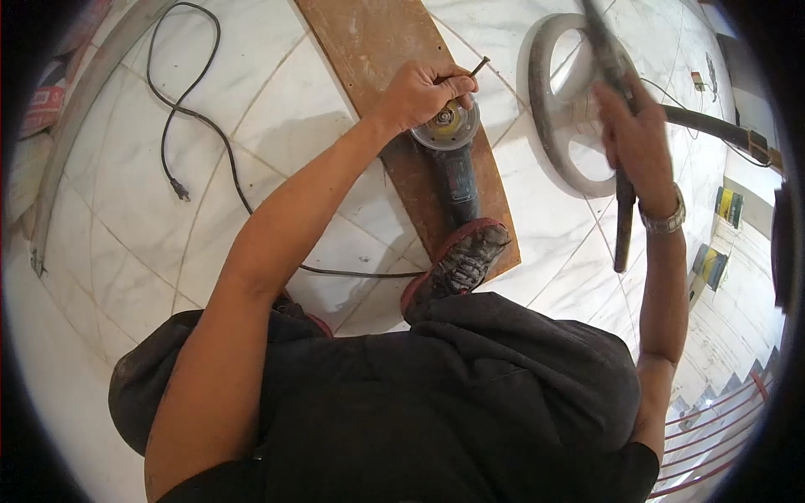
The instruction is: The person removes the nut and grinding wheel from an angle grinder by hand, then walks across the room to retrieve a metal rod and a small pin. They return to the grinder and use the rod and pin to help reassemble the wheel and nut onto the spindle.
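Observation:
My left hand (434, 90) pinches a thin nail or bolt (480, 66), its headed end sticking out past my fingertips. The hand is just above the disc of an angle grinder (459, 180) lying on a brown board (369, 38). My shoe (465, 260) presses against the grinder's rear end. Blurred by motion, my right hand (641, 147) is closed around a long dark bar (623, 222), which extends above and below the fist; its exact kind cannot be made out. Behind that hand is a grey spoked wheel (545, 109).
A black power cord (220, 134) with a plug loops over the white tiled floor (277, 176) on the left. Another dark bar (713, 126) runs toward the right edge. Yellow-and-black boxes (711, 265) and a red wire rack (713, 432) are at the right.

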Demonstrator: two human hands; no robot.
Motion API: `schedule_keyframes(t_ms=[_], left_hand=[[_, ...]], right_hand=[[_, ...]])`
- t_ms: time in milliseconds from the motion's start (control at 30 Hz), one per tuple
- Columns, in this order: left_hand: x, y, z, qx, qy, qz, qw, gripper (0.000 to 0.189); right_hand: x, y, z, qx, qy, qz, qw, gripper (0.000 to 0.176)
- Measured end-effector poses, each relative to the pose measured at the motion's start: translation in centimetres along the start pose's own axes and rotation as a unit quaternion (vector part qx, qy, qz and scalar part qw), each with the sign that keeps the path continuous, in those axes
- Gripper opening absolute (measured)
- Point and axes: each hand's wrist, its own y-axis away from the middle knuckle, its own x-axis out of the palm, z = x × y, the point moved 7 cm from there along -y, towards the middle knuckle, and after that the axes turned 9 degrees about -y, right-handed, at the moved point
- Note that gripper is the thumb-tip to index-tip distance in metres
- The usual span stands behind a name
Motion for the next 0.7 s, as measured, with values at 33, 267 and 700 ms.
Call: schedule_keyframes(t_ms=[33,267,700], left_hand=[[0.1,-0.1,0.1,0.009,0.013,0.003,1.0,0.02],[0.0,0.5,0.2,0.011,0.004,-0.009,1.0,0.02],[0.1,-0.2,0.6,-0.004,0.033,0.017,0.999,0.024]], right_hand=[[-0.7,-0.5,-0.3,-0.012,0.003,-0.025,1.0,0.034],[3.1,1.0,-0.6,-0.052,0.077,0.074,0.993,0.039],[2.1,1.0,-0.2,0.022,-0.059,0.039,0.997,0.038]])
